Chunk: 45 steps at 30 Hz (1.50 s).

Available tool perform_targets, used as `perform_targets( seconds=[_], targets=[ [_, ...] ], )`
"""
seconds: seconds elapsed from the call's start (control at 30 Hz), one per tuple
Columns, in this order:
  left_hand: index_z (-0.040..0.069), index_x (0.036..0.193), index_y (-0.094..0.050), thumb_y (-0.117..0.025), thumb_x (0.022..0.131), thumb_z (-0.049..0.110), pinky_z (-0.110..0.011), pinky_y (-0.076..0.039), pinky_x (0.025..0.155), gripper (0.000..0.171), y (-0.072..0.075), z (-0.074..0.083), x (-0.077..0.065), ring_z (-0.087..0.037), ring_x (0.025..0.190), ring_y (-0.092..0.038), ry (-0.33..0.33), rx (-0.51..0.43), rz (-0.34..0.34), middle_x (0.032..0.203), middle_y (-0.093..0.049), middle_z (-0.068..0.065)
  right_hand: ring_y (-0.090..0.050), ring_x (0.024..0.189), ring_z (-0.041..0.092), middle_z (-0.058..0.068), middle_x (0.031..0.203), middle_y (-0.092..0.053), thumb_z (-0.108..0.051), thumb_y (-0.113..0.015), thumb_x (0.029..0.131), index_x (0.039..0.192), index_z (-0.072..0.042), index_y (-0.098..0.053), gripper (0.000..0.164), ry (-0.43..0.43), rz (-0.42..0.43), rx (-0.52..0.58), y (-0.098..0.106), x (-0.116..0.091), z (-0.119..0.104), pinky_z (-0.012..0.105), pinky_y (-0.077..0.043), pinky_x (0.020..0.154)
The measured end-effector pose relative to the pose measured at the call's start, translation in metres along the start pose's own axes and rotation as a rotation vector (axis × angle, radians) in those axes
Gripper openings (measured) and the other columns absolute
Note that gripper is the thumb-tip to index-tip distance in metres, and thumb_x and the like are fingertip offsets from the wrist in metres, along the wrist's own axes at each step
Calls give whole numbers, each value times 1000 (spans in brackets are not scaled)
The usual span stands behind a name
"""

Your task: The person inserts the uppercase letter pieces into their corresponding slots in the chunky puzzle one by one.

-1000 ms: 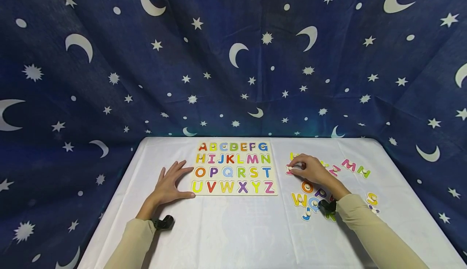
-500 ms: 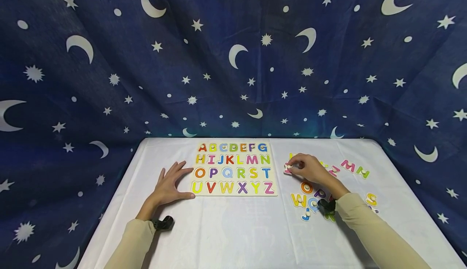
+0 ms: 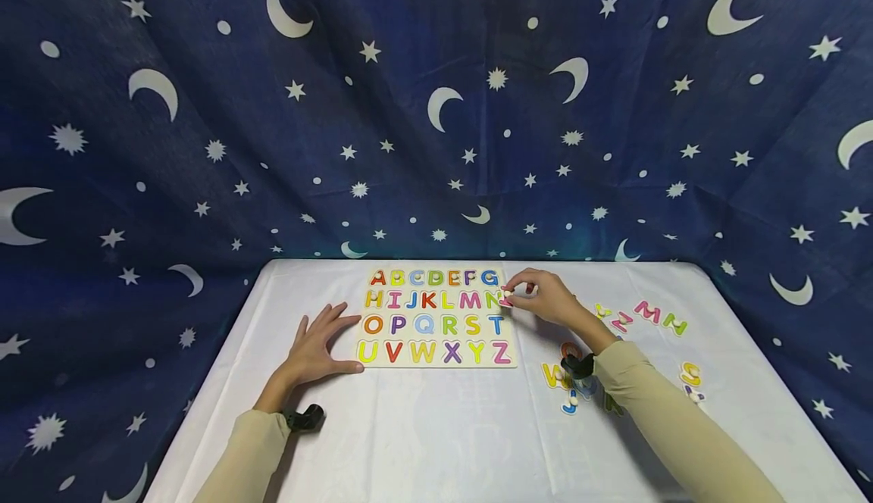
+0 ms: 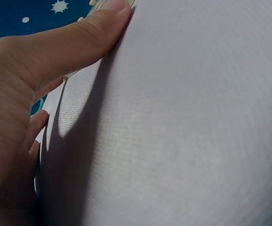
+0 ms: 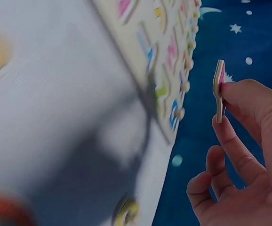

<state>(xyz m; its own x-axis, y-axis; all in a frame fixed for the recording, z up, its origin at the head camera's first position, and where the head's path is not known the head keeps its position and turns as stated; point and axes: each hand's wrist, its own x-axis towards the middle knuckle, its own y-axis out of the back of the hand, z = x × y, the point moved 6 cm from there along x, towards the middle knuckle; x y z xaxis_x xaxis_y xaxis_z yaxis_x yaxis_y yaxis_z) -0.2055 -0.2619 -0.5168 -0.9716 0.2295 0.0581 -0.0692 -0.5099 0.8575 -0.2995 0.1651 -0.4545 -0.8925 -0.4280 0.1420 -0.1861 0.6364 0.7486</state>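
Observation:
A wooden alphabet puzzle board (image 3: 392, 344) lies on the white table, with knobbed letters seated in its top row and at the H. My right hand (image 3: 546, 298) pinches a pink letter I puzzle piece (image 3: 505, 301) over the board's right edge, near the N slot. In the right wrist view the pink piece (image 5: 219, 92) stands edge-on between thumb and finger, raised above the cloth. My left hand (image 3: 320, 345) is spread, its thumb and index fingertip at the board's left edge. The left wrist view shows the thumb (image 4: 79, 40) touching the board's corner.
Loose knobbed letters lie to the right: a yellow W (image 3: 554, 376), a blue J (image 3: 569, 403), a pink M (image 3: 646, 311), a green N (image 3: 674, 324), a pink Z (image 3: 622, 322) and a yellow S (image 3: 690, 373). The right forearm covers others. A star-patterned curtain (image 3: 436, 147) hangs behind the table.
My right hand has lifted the pink letter I from the loose pieces and carried it left to the board's right edge. The left hand stays where it was.

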Motion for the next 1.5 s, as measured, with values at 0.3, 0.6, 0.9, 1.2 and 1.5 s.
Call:
perform_targets(
  seconds=[0.3,0.6,0.9,1.2,1.5],
  targets=[
    [22,145,-58,-91,64,58,-71,2,120,95,-2,-1,-1,-42,155,-17,2,-8,-2,165,-34,-16,-59,89,26,-1,109,-73,-20,-80,90,105,-14,-80,16,54,21,81,-26,32,-31,37,-49,74],
    [21,145,-59,-91,64,57,-71,2,120,94,-3,-1,-1,-42,155,-17,3,-9,-5,165,-34,-16,-59,92,30,-1,109,-72,-20,-79,90,109,-16,-81,19,59,2,135,-62,60,-56,34,-48,74],
    [22,145,-59,-91,64,59,-71,3,120,94,-3,-3,0,-42,155,-17,3,0,1,165,-34,-15,-55,90,22,-4,110,-72,-22,-79,92,109,-17,-80,18,35,-8,174,-94,79,-75,33,-46,76],
    [25,146,-58,-91,63,59,-70,3,120,95,-4,-6,1,-40,155,-16,10,5,-5,165,-34,-14,-56,91,20,-4,110,-73,-18,-80,91,104,-17,-81,13,49,-8,215,-122,94,-88,32,-47,81],
    [24,145,-58,-90,63,61,-72,2,119,96,-1,-3,2,-42,155,-18,5,3,1,165,-34,-15,-60,103,21,0,109,-75,-16,-81,90,101,-13,-82,12,70,-24,157,-145,106,-99,40,-40,103]
  ],
)
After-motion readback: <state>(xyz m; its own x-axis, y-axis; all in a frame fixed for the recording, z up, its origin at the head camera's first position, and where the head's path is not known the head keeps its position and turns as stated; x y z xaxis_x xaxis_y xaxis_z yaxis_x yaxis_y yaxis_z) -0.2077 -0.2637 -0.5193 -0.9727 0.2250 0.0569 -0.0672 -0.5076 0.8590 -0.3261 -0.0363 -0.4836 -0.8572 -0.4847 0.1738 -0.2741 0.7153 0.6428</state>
